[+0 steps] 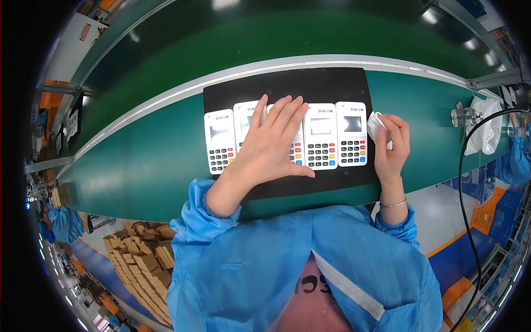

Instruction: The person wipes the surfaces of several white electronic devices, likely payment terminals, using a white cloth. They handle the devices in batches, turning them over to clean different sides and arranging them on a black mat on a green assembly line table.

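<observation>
Several white handheld payment terminals [352,133] stand side by side in a row on a black mat [310,83], screens up and keypads toward me. My left hand [271,138] lies spread over the middle of the row, fingers apart and pointing away from me. It hides much of the terminals beneath it. The leftmost terminal [219,130] shows mostly uncovered. Just right of the row, my right hand [394,141] pinches a crumpled white cloth or tissue [374,124] between thumb and fingers, close to the rightmost terminal's edge.
The mat lies on a green worktable [149,149] with a pale rail [310,61] along its far side. At the right are a clear container [464,116], a white plastic bag [488,119] and a hanging black cable [462,188]. Cardboard boxes [141,260] are piled lower left. Another person's blue sleeve [517,160] shows far right.
</observation>
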Demonstrator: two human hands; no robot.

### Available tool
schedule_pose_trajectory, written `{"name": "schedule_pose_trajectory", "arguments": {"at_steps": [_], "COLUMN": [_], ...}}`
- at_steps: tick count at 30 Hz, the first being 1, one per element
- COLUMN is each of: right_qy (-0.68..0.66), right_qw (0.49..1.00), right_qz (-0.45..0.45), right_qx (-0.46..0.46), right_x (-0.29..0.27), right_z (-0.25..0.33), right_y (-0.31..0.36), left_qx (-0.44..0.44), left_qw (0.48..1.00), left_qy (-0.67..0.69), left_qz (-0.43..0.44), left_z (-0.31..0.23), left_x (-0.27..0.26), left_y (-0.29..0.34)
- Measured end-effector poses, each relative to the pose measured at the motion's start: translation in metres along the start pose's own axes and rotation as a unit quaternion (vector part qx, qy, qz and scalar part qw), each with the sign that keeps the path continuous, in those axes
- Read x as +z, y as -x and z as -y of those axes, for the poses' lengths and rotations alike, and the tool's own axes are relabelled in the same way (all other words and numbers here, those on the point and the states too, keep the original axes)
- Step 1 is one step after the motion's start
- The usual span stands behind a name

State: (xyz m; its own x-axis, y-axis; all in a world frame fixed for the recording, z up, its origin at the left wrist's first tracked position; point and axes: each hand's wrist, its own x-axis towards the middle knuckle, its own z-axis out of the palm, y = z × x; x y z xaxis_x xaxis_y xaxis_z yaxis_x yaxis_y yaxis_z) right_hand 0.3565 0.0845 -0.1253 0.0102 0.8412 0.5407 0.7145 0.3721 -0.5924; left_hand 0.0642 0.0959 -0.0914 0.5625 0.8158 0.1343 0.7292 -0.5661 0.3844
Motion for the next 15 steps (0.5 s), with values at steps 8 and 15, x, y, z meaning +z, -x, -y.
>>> {"name": "schedule_pose_trajectory", "arguments": {"at_steps": [8,15], "right_qy": [-0.005,-0.036], "right_qw": [1.0,0.977], "right_qz": [0.001,-0.206], "right_qx": [0.004,0.049], "right_x": [0.0,-0.007], "right_z": [-0.001,-0.015], "right_y": [-0.001,-0.002], "left_qx": [0.002,0.009], "left_qw": [1.0,1.0], "left_qy": [0.004,0.004], "left_qz": [-0.006,-0.016], "left_z": [0.0,0.002], "left_x": [-0.001,0.0], "left_y": [0.0,0.001]}}
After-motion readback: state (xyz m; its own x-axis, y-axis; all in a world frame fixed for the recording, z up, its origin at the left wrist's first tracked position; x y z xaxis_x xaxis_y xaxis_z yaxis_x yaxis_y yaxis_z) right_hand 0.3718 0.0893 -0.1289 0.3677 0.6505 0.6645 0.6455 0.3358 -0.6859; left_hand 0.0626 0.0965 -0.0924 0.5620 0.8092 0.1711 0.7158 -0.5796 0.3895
